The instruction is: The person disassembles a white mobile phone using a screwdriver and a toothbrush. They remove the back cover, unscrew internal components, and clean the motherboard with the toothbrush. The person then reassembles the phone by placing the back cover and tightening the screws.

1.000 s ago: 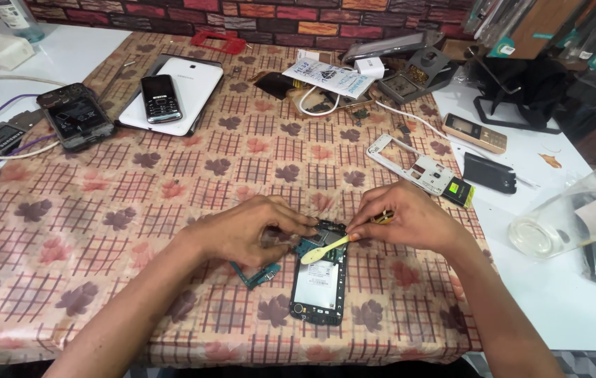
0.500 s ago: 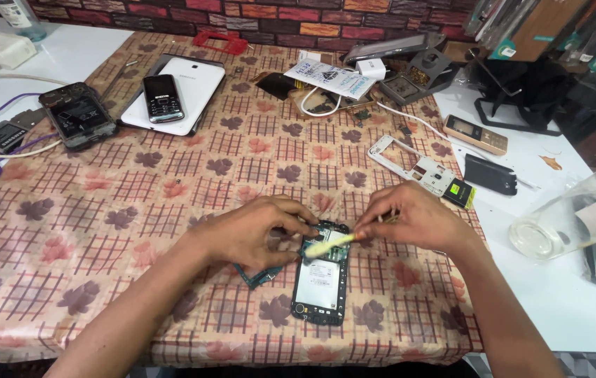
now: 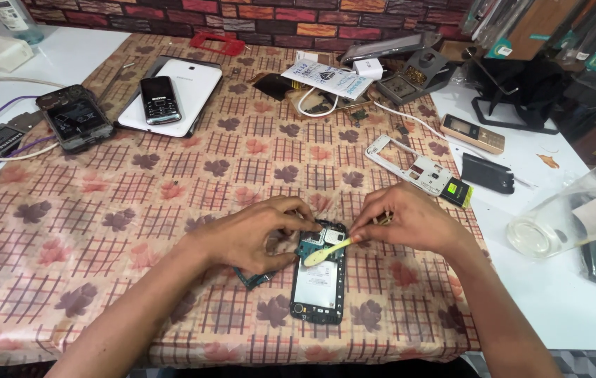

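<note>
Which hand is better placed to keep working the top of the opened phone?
Right, probably. The right hand already holds the yellow tool, its tip on the opened phone. The left hand pinches the phone's upper edge, steadying it.

tablecloth: matt cloth | spudger: smooth plastic | jar: clear plastic

One view only — head-worn camera, looking steeply down and forward over the bench from its near edge. Close range: both forearms enter from the bottom of frame, left hand and right hand meeting just below centre. Far edge and brick wall run along the top — right edge partly cut off.
</note>
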